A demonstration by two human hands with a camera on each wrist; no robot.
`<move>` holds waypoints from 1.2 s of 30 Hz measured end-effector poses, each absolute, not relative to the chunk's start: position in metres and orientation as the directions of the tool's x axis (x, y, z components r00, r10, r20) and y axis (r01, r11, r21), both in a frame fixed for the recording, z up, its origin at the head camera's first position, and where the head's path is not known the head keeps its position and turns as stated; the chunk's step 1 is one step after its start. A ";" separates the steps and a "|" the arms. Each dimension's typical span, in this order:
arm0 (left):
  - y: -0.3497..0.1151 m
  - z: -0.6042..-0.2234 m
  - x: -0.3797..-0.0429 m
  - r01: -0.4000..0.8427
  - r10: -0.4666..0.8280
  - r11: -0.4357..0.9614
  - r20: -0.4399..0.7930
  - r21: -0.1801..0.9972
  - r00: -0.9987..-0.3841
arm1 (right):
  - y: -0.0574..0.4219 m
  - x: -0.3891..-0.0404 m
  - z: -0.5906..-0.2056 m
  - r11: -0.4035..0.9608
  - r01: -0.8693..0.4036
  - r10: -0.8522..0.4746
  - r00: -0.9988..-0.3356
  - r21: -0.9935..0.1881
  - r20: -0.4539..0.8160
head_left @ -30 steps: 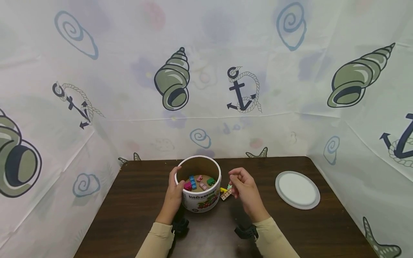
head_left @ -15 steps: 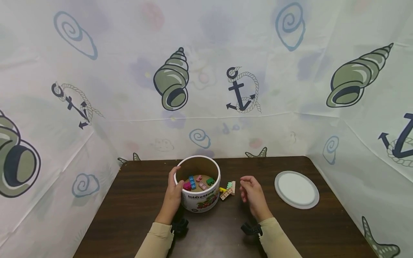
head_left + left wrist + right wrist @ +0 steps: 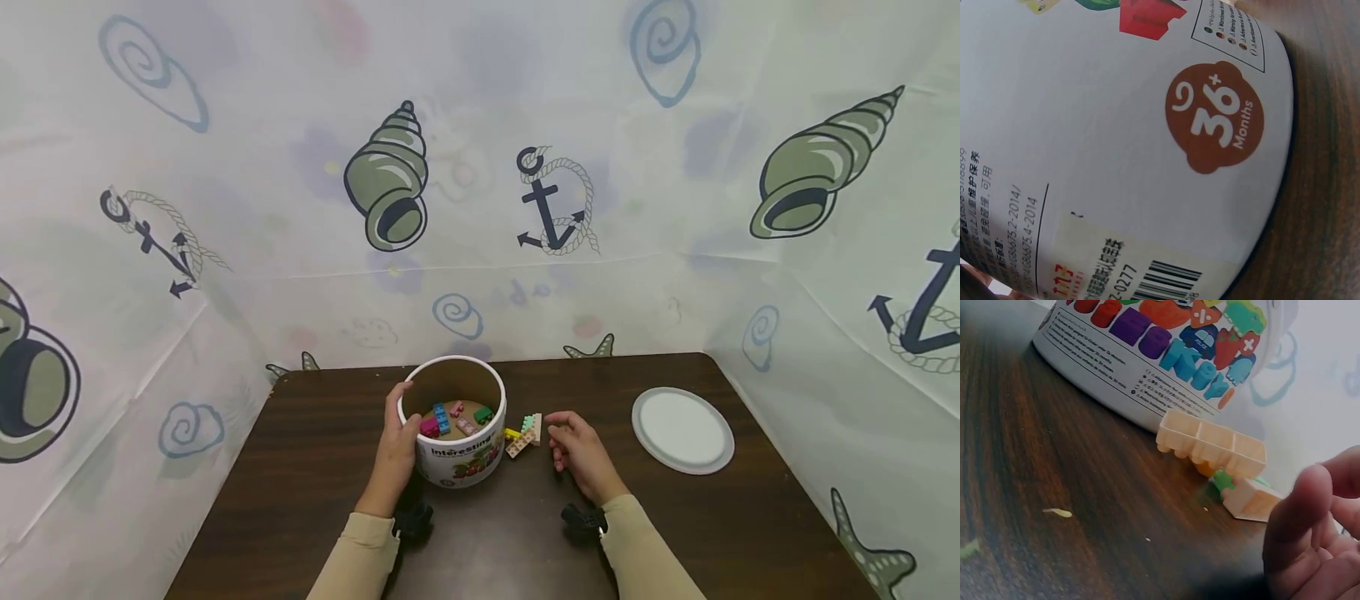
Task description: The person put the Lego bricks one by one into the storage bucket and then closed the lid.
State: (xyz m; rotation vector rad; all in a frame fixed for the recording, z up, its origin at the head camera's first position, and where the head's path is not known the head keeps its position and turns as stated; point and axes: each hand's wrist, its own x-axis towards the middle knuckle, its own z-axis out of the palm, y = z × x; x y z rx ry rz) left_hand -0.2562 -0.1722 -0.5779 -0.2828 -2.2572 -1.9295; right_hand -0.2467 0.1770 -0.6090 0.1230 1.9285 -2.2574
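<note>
My left hand (image 3: 390,462) holds the white printed bucket (image 3: 450,471) at its left side, near the rim. Inside lie toy building bricks: a blue brick (image 3: 441,418), a magenta brick (image 3: 429,427), a green brick (image 3: 483,414) and pink ones. Close against the bucket's right side is a small pile with a tan brick (image 3: 521,442), a yellow brick (image 3: 512,433) and a mint-green brick (image 3: 528,422). Just right of this pile, my right hand (image 3: 587,458) hovers with loosely bent fingers and nothing in them. The bucket wall (image 3: 1116,125) fills most of the left wrist view.
A round white lid or plate (image 3: 682,431) lies flat at the right on the dark wooden table (image 3: 315,467). A patterned cloth (image 3: 480,208) hangs behind and along both sides. Tiny scraps (image 3: 1058,512) lie on the tabletop in the right wrist view.
My right hand moved right, away from the bricks, uncovering the pile, then came back slightly towards them. The left hand keeps its hold on the bucket. The head view has shifted a little.
</note>
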 end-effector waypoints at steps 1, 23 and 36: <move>-0.172 -0.578 -0.257 0.239 0.036 0.151 0.237 0.959 -0.971 | 0.177 -0.248 -0.608 -0.138 0.178 -0.085 -0.982 -0.974 -0.167; -0.172 -0.577 -0.257 0.222 0.027 0.151 0.220 0.963 -0.975 | 0.173 -0.247 -0.608 0.123 0.116 -0.253 -0.957 -0.986 -0.144; -0.171 -0.577 -0.259 0.224 0.023 0.151 0.223 0.963 -0.974 | 0.170 -0.246 -0.610 0.171 0.074 -0.278 -0.953 -0.982 -0.120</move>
